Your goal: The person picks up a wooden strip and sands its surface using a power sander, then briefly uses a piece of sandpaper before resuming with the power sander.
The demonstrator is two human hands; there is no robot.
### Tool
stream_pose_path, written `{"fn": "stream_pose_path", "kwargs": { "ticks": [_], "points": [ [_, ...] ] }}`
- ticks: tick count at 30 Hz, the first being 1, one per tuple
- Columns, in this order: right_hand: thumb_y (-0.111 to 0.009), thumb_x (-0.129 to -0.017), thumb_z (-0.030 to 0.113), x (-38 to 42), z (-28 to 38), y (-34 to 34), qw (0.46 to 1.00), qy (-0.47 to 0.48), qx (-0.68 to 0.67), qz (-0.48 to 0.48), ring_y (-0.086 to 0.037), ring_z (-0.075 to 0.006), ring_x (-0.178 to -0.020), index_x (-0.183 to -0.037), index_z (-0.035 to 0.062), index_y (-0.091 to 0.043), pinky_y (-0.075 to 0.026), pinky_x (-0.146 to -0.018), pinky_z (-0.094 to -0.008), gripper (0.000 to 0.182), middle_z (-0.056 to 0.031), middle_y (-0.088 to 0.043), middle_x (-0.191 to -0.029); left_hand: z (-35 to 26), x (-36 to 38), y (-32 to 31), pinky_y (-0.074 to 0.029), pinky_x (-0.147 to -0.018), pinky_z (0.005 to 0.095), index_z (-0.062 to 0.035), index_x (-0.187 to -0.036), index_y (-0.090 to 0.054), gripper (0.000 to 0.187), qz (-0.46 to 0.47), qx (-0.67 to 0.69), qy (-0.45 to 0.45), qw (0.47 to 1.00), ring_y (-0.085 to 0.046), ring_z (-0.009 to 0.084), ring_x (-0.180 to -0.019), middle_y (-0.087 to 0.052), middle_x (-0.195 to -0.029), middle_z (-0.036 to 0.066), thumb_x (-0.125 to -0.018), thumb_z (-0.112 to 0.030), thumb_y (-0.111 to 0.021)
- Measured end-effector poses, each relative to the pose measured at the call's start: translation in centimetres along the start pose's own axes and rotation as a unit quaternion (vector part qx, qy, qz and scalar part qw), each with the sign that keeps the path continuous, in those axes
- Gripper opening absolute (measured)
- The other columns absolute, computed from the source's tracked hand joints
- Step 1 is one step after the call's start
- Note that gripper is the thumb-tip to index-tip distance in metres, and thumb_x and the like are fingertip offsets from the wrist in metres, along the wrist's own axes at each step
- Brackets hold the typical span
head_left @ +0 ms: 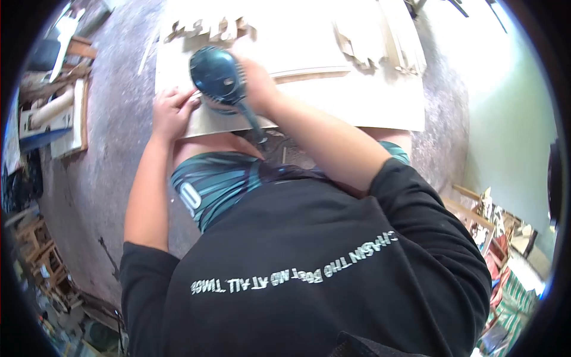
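My right hand (257, 83) is wrapped round a dark teal handheld power tool (215, 72) with a rounded, vented top; its narrow tail points back toward my lap. The tool stands over the near left part of a pale board (351, 107), and its underside is hidden from above. My left hand (172, 112) is at the board's left edge, just beside the tool, with fingers bent and pressed together. What those fingers pinch is too small to make out. A long thin wooden strip (312, 76) lies on the board beyond my right forearm.
Several cut wooden pieces (208, 28) lie at the board's far left, with more jagged pieces (363, 50) at the far right. A wooden frame (83, 119) stands on the floor to the left. Stacked wood (44, 250) and cluttered materials (505, 279) line both sides.
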State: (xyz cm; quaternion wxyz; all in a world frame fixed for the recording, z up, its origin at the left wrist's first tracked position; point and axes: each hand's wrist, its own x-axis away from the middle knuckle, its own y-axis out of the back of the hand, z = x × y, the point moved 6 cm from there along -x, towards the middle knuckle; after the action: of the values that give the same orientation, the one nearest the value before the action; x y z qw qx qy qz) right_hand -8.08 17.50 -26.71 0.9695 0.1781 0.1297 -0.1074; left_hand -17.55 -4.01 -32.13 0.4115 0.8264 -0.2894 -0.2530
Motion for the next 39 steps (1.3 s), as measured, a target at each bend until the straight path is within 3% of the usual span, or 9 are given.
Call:
{"fn": "stream_pose_path", "kwargs": {
  "ticks": [6, 7, 12, 15, 20, 28, 29, 35, 39],
  "points": [
    [-0.097, -0.067, 0.044, 1.8, -2.9, 5.4, 0.995, -0.100, 0.026, 0.009, -0.074, -0.0348, -0.111, -0.139, 0.0142, -0.063, -0.057, -0.098, -0.0443, 0.084, -0.0175, -0.075, -0.117, 0.6, 0.1, -0.9, -0.051, -0.091, 0.0447, -0.0104, -0.110, -0.084, 0.028, -0.049, 0.009, 0.006, 0.999, -0.066, 0.0326, -0.098, -0.071, -0.092, 0.011, -0.083, -0.017, -0.086],
    [-0.086, -0.085, 0.043, 2.7, -3.9, 7.0, 0.996, -0.049, 0.066, -0.017, -0.075, -0.0280, -0.108, -0.137, 0.0133, -0.064, -0.058, -0.095, -0.0419, 0.064, -0.0123, -0.077, -0.117, 0.1, 0.1, -0.6, -0.051, -0.092, 0.0445, -0.0089, -0.109, -0.084, 0.027, -0.053, 0.010, 0.001, 0.999, -0.066, 0.0331, -0.099, -0.071, -0.092, 0.011, -0.084, -0.018, -0.085],
    [-0.086, -0.090, 0.036, 6.9, -3.9, 17.2, 0.968, -0.187, 0.117, -0.116, -0.074, -0.0151, -0.094, -0.117, 0.0054, -0.072, -0.062, -0.082, -0.0334, 0.043, -0.0077, -0.076, -0.107, 0.1, 0.3, -0.5, -0.052, -0.094, 0.0443, -0.0087, -0.108, -0.084, 0.028, -0.025, 0.013, 0.029, 0.999, -0.066, 0.0333, -0.101, -0.072, -0.092, 0.012, -0.085, -0.024, -0.085],
    [-0.090, -0.082, 0.041, 7.6, -4.9, 21.5, 0.944, -0.189, 0.232, -0.139, -0.075, -0.0226, -0.103, -0.123, 0.0056, -0.073, -0.059, -0.092, -0.0410, 0.057, -0.0114, -0.078, -0.112, -0.5, 0.2, 0.3, -0.053, -0.093, 0.0441, -0.0058, -0.108, -0.083, 0.026, -0.032, -0.009, 0.004, 0.999, -0.068, 0.0332, -0.102, -0.073, -0.093, 0.014, -0.087, -0.021, -0.083],
    [-0.092, -0.080, 0.043, 6.3, -3.0, 17.2, 0.956, -0.222, 0.181, -0.063, -0.075, -0.0221, -0.106, -0.125, 0.0067, -0.072, -0.059, -0.094, -0.0407, 0.061, -0.0103, -0.078, -0.113, -0.6, 0.3, 0.7, -0.054, -0.093, 0.0440, -0.0064, -0.109, -0.083, 0.026, -0.026, -0.028, -0.005, 0.999, -0.069, 0.0334, -0.102, -0.075, -0.096, 0.014, -0.087, -0.020, -0.084],
    [-0.094, -0.077, 0.034, -0.1, -1.4, 1.3, 1.000, 0.007, 0.019, 0.024, -0.071, -0.0157, -0.095, -0.122, 0.0082, -0.070, -0.058, -0.090, -0.0360, 0.057, -0.0082, -0.078, -0.106, -0.3, 0.3, 0.4, -0.055, -0.092, 0.0461, -0.0088, -0.112, -0.083, 0.028, 0.002, -0.050, 0.033, 0.998, -0.071, 0.0353, -0.100, -0.076, -0.098, 0.018, -0.091, -0.027, -0.081],
    [-0.098, -0.064, 0.038, -0.5, -1.8, 0.6, 0.999, -0.014, 0.005, 0.044, -0.071, -0.0368, -0.113, -0.137, 0.0085, -0.063, -0.055, -0.101, -0.0445, 0.086, -0.0197, -0.073, -0.122, -0.8, 0.1, 0.4, -0.054, -0.089, 0.0478, -0.0119, -0.109, -0.084, 0.028, -0.016, -0.055, 0.018, 0.998, -0.069, 0.0391, -0.095, -0.075, -0.094, 0.018, -0.088, -0.030, -0.082],
    [-0.095, -0.067, 0.037, -0.7, -1.2, 2.0, 0.997, -0.035, 0.057, 0.038, -0.071, -0.0380, -0.110, -0.134, 0.0094, -0.062, -0.056, -0.099, -0.0452, 0.080, -0.0200, -0.072, -0.114, -0.2, 0.3, -0.3, -0.054, -0.091, 0.0456, -0.0115, -0.110, -0.084, 0.025, -0.055, -0.008, 0.014, 0.998, -0.070, 0.0349, -0.099, -0.073, -0.090, 0.012, -0.086, -0.020, -0.084],
    [-0.091, -0.077, 0.048, 0.9, -2.4, 6.2, 0.992, -0.065, 0.105, -0.001, -0.075, -0.0271, -0.099, -0.122, 0.0097, -0.070, -0.059, -0.092, -0.0408, 0.063, -0.0133, -0.077, -0.104, 0.7, 0.3, -1.0, -0.053, -0.095, 0.0457, -0.0107, -0.109, -0.084, 0.025, -0.051, -0.008, 0.025, 0.998, -0.069, 0.0352, -0.101, -0.072, -0.089, 0.012, -0.086, -0.020, -0.085]
  ]
}}
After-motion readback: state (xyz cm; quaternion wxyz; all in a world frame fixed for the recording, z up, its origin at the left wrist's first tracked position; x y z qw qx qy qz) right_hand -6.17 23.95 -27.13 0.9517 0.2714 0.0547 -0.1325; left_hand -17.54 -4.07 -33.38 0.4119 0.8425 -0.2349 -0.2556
